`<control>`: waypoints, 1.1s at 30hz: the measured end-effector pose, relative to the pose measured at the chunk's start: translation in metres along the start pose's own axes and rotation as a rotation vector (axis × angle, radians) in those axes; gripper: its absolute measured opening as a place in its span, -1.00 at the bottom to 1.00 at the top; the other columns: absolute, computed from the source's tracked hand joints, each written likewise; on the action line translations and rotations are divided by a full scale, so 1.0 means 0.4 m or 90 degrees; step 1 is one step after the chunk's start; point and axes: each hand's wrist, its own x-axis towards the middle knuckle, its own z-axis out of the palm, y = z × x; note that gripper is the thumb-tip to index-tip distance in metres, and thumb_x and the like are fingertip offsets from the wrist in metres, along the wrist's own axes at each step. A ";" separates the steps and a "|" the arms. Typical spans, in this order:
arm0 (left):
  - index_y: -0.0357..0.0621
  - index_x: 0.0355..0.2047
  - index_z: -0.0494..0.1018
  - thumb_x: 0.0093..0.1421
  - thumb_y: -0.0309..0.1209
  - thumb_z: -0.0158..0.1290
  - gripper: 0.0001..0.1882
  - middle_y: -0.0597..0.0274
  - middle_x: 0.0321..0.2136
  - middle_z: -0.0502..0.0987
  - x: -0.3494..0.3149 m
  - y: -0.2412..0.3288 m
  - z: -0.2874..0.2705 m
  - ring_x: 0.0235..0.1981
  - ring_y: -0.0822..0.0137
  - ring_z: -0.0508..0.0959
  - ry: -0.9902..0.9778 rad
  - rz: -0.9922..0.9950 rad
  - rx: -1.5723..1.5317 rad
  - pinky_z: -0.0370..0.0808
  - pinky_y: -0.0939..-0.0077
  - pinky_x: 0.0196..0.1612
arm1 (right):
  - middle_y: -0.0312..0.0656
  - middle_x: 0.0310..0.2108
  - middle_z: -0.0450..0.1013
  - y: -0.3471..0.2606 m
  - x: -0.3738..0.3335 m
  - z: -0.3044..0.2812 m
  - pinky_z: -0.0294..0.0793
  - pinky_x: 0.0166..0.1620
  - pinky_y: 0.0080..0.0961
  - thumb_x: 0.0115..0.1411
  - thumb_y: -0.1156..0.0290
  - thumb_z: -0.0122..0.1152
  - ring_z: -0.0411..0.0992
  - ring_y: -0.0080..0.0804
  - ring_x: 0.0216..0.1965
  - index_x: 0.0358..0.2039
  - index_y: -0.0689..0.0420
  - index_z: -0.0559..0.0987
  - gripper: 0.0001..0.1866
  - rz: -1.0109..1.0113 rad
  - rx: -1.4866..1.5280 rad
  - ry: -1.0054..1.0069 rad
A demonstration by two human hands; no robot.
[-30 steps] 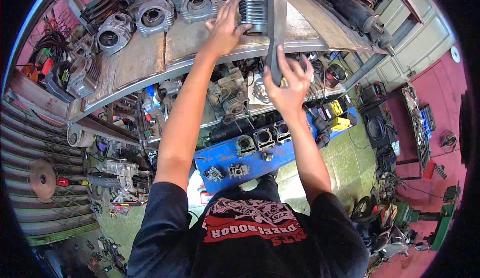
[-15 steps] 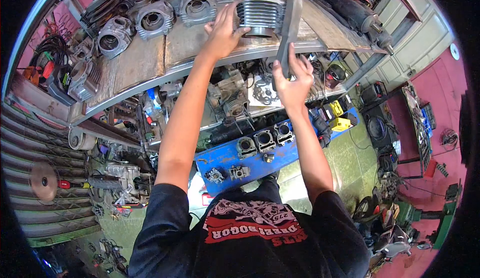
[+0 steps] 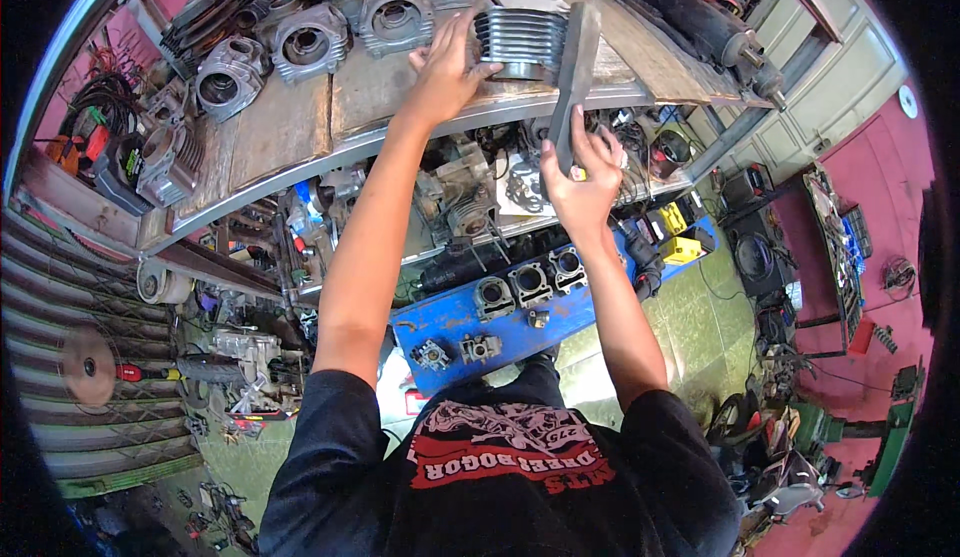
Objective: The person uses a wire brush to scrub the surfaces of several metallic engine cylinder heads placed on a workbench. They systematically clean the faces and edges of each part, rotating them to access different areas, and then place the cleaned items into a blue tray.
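A finned silver engine cylinder stands at the front of the wooden workbench, its round sleeve at the near lower end. My left hand grips its left side, the thumb against the lower corner by the sleeve and the other fingers along the fins. In my right hand is a long flat grey file-like bar, held by its narrow lower end, with fingers closed round it. The wide part of the bar points away from me, close along the cylinder's right side; whether they touch I cannot tell.
Several engine cylinders line the wooden bench to the left. A dark exhaust muffler lies at right. Under the bench edge are a shelf of engine parts and a low blue table with more cylinders and carburettors.
My right hand and the flat bar have shifted slightly toward me. The cylinder has tipped a little, so its sleeve shows more from the side. My left hand stays on it.
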 end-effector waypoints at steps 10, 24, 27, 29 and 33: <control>0.17 0.38 0.20 -0.01 0.13 0.35 -0.01 0.00 0.39 0.21 0.009 0.007 -0.023 0.45 0.07 0.13 0.046 0.021 0.014 -0.05 -0.34 0.31 | -0.13 -0.49 0.59 -0.011 0.003 0.002 0.31 0.21 -0.11 0.00 0.39 0.43 0.55 -0.29 -0.37 0.19 0.25 0.52 -0.32 -0.008 0.009 -0.005; -0.03 0.13 0.42 -0.29 -0.24 0.46 -0.13 0.15 0.10 0.48 0.150 0.104 -0.117 0.26 0.14 0.36 -0.208 0.163 0.157 0.19 -0.14 0.15 | -0.11 -0.41 0.61 -0.009 -0.015 -0.014 0.28 0.24 -0.09 -0.04 0.43 0.44 0.58 -0.29 -0.30 0.19 0.24 0.53 -0.30 0.000 0.027 -0.011; -0.04 0.07 0.44 -0.29 -0.26 0.45 -0.18 0.18 0.03 0.50 0.148 0.135 -0.128 0.21 0.16 0.40 -0.203 0.163 0.227 0.21 -0.09 0.09 | -0.10 -0.40 0.62 -0.005 -0.017 -0.021 0.29 0.24 -0.08 -0.05 0.42 0.45 0.58 -0.29 -0.29 0.18 0.23 0.54 -0.30 0.005 0.013 -0.017; -0.01 0.06 0.44 -0.29 -0.26 0.45 -0.19 0.19 0.01 0.49 0.145 0.141 -0.130 0.20 0.17 0.41 -0.189 0.165 0.254 0.21 -0.11 0.08 | -0.09 -0.39 0.62 -0.007 -0.017 -0.026 0.30 0.23 -0.08 -0.05 0.42 0.46 0.57 -0.28 -0.28 0.18 0.23 0.55 -0.30 0.005 0.007 -0.017; 0.04 0.09 0.42 -0.28 -0.28 0.44 -0.18 0.23 0.03 0.47 0.133 0.140 -0.108 0.23 0.21 0.38 -0.164 0.172 0.251 0.18 -0.19 0.10 | -0.08 -0.40 0.61 -0.007 -0.014 -0.034 0.31 0.22 -0.09 -0.04 0.40 0.45 0.57 -0.25 -0.28 0.15 0.24 0.56 -0.33 0.012 0.006 -0.008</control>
